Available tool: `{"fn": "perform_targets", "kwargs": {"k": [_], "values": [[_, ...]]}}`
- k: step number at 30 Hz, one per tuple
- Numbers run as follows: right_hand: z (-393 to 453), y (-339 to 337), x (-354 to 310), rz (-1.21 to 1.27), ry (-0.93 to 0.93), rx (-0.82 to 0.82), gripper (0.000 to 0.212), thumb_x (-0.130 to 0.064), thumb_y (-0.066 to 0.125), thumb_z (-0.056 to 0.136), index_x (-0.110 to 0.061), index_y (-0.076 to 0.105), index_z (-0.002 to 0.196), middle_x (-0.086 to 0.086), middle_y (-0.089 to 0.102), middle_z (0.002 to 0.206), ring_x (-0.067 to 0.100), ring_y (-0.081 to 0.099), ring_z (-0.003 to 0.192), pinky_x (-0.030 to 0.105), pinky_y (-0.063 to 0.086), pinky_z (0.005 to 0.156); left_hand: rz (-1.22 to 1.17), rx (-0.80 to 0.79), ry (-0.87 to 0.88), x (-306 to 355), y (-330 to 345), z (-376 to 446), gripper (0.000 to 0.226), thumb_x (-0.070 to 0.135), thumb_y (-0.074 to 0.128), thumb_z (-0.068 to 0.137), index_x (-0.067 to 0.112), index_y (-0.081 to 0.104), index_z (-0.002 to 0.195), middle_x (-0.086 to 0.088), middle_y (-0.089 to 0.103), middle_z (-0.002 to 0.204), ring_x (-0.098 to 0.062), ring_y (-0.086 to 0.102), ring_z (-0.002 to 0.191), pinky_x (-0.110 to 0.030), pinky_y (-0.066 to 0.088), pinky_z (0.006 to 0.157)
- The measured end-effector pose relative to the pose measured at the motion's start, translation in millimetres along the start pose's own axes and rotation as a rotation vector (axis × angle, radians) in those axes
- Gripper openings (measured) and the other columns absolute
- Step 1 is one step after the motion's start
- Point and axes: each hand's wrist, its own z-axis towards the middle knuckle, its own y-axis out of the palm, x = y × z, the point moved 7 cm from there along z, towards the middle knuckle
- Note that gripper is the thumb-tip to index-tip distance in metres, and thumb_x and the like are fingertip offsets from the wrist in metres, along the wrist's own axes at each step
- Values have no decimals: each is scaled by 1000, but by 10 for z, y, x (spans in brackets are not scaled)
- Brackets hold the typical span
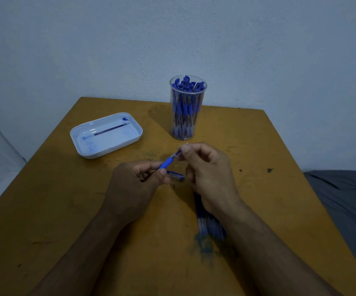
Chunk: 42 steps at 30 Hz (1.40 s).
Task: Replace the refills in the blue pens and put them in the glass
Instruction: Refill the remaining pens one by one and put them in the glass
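Far left on the yellow table [66, 210], a white tray [106, 144] holds one refill [111, 129]. Left hand [134, 182] grips a blue pen [166, 163] by its barrel, near centre. A pen cap [175, 175] lies on the table beneath. The glass [187, 107], far centre, stands packed with pens. Right hand [209, 174] pinches the pen's tip end. Spare refills [210, 227] lie under the right wrist.

Left hand [134, 182], right hand [207, 171] grip blue pen [166, 163].
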Motion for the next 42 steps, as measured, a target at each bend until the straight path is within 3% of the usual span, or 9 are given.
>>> {"fn": "perform_targets", "kwargs": {"k": [4, 9, 16, 18, 22, 27, 31, 34, 42], "values": [[25, -41, -27, 207, 46, 25, 18, -22, 51, 106, -4, 54, 110, 14, 77, 95, 18, 63, 61, 26, 45, 38, -5, -8, -12, -3, 17, -12, 21, 14, 69, 93, 34, 71, 100, 15, 76, 76, -2, 69, 72, -8, 48, 65], [26, 18, 58, 238, 85, -35, 17, 3, 62, 95, -1, 66, 111, 15, 76, 95, 18, 67, 74, 25, 52, 50, 12, -12, -13, -6, 11, -6, 18, 14, 69, 93, 27, 74, 105, 14, 76, 78, 0, 68, 72, -7, 47, 65], [145, -415, -70, 350, 72, 201, 18, -5, 57, 101, -8, 67, 116, 7, 68, 84, 13, 63, 71, 26, 51, 56, 19, 22, -49, -47, -33, -2, 19, 14, 70, 93, 30, 74, 102, 14, 76, 75, -1, 65, 70, -7, 46, 64], [165, -518, -62, 237, 116, 196, 17, -8, 58, 101, -10, 72, 112, 4, 64, 78, 14, 58, 67, 27, 47, 53, 20, 31, -54, -50, -45, 5, 20, 15, 69, 93, 32, 72, 102, 15, 76, 75, -4, 66, 73, -6, 45, 65], [150, -579, -108, -350, 126, -3, 14, -14, 68, 96, -14, 79, 88, 1, 69, 67, 15, 61, 60, 29, 48, 52, 36, 37, -64, -67, -44, 11, 18, 16, 69, 94, 29, 74, 105, 13, 76, 76, -2, 64, 71, -5, 44, 64], [62, -641, -144, -929, 112, -56, 3, -25, 76, 92, -24, 76, 90, -6, 71, 86, 7, 67, 75, 18, 49, 53, 53, 40, -58, -68, -48, 11, 17, 15, 70, 93, 26, 75, 106, 12, 76, 76, 0, 64, 70, -6, 45, 65], [-73, -659, -84, -1080, 101, -43, 11, -24, 70, 97, -25, 74, 86, -6, 69, 84, 7, 65, 72, 17, 50, 50, 69, 44, -56, -82, -41, 15, 17, 17, 70, 93, 25, 75, 107, 15, 76, 76, -2, 63, 68, -8, 46, 64], [-186, -699, -21, -1128, 86, -19, 13, -23, 66, 99, -21, 75, 90, -3, 70, 82, 11, 67, 72, 27, 59, 60, 81, 41, -56, -93, -34, 19, 18, 18, 70, 93, 21, 76, 110, 14, 76, 76, 1, 61, 66, -7, 44, 63], [-274, -697, 61, -1134, 45, -32, 11, -25, 62, 102, -20, 72, 102, -2, 69, 90, 16, 65, 78, 33, 60, 73, 105, 30, -41, -73, -5, 1, 19, 18, 70, 94, 20, 76, 112, 14, 76, 77, 3, 59, 62, -9, 45, 60]]}}
